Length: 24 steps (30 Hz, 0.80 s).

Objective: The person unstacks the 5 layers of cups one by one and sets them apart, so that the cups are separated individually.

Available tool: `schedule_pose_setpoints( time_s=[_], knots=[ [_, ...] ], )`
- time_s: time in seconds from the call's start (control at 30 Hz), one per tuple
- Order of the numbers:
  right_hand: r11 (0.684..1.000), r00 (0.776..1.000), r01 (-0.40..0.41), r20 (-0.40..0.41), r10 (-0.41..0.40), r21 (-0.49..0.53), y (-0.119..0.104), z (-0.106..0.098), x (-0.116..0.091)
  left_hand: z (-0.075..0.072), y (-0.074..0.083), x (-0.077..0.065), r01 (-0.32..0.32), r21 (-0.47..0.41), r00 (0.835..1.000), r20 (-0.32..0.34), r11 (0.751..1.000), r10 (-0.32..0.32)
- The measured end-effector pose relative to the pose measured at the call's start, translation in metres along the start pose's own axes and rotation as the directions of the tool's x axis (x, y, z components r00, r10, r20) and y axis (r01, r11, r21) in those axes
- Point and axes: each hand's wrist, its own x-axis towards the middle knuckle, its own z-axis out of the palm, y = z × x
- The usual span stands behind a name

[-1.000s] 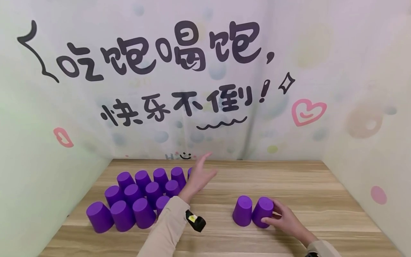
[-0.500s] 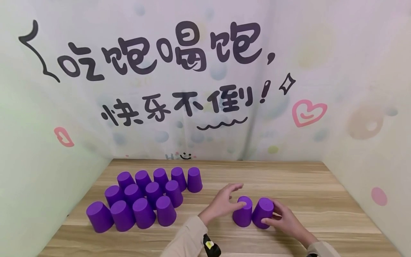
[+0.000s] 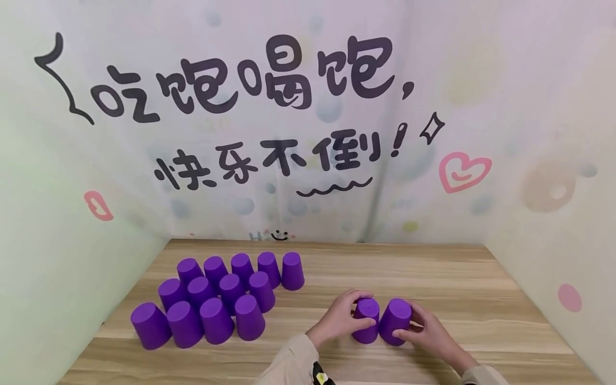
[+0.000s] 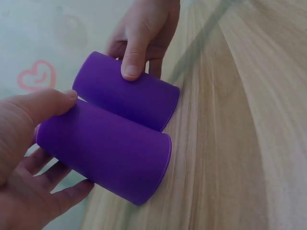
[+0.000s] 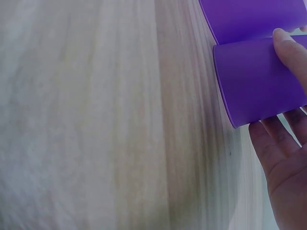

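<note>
Two purple cups stand upside down side by side at the right of the table. My left hand (image 3: 339, 319) holds the left cup (image 3: 367, 332), thumb on the near side and fingers round the far side. In the left wrist view that cup (image 4: 108, 151) lies between thumb and fingers. Around the right cup (image 3: 395, 320) my right hand (image 3: 430, 334) has its thumb at the front and fingers behind. The right wrist view has this cup (image 5: 261, 79) with the thumb across it and fingertips under its side. Both cups' open rims face the wooden table.
To the left stand several more upturned purple cups in three slanting rows, among them a front corner cup (image 3: 151, 326) and a back end cup (image 3: 292, 271). The wood-grain table (image 3: 433, 272) meets a printed white backdrop (image 3: 308, 208) behind and at both sides.
My left hand has come from beside the back row of cups, right and toward me, and now grips the left of the two cups. My right hand has stayed on its cup.
</note>
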Motion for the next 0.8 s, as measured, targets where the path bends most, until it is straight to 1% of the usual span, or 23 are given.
schedule_pose_setpoints(
  time_s=[0.13,0.27,0.4,0.57,0.7,0.8],
  knots=[
    [1.0,1.0,0.0,-0.005,0.0,-0.004,-0.001,0.001,0.0,0.0,0.0,-0.001,0.008,-0.031,1.0,-0.007,0.999,-0.008],
    [1.0,1.0,-0.007,-0.017,0.006,-0.017,-0.002,0.002,0.0,-0.001,-0.001,-0.003,0.011,-0.04,1.0,-0.015,0.999,-0.012],
    [0.999,0.999,-0.02,-0.027,0.019,-0.025,-0.002,0.002,-0.001,-0.01,0.0,-0.004,0.023,-0.044,0.999,-0.026,0.999,-0.024],
    [0.999,0.999,-0.034,-0.029,0.033,-0.018,-0.002,0.002,-0.001,-0.034,0.0,-0.004,0.036,-0.051,0.997,-0.059,0.998,-0.039],
    [0.999,0.999,-0.038,-0.028,0.037,-0.011,-0.002,0.001,-0.001,-0.059,-0.007,-0.007,0.038,-0.068,0.995,-0.094,0.997,-0.044],
    [0.999,0.999,-0.043,-0.017,0.042,-0.008,-0.002,0.001,-0.001,-0.077,-0.013,-0.012,0.041,-0.058,0.991,-0.127,0.997,-0.048]
  ],
)
